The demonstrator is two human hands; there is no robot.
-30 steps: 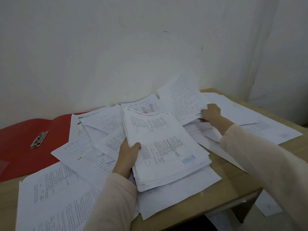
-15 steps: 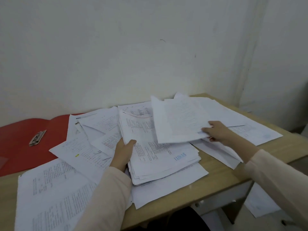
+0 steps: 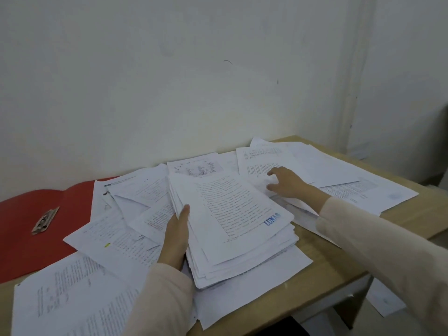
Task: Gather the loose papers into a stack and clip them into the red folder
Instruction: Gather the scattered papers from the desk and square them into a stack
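Right hand [image 3: 288,181] now empty on loose papers [image 3: 266,166], its carried sheet atop stack [image 3: 232,221].

We've got a wooden desk [image 3: 322,260] buried in loose printed sheets [image 3: 114,241]. Our left hand [image 3: 175,238] grips the left edge of a thick paper stack [image 3: 232,226] – thumb on top, top page stamped LUNAS in blue. Our right hand [image 3: 288,181] lies spread on a printed page [image 3: 261,163] just behind the stack. The open red folder [image 3: 21,238] – metal clip [image 3: 45,220] on it – lies far left, partly under papers.
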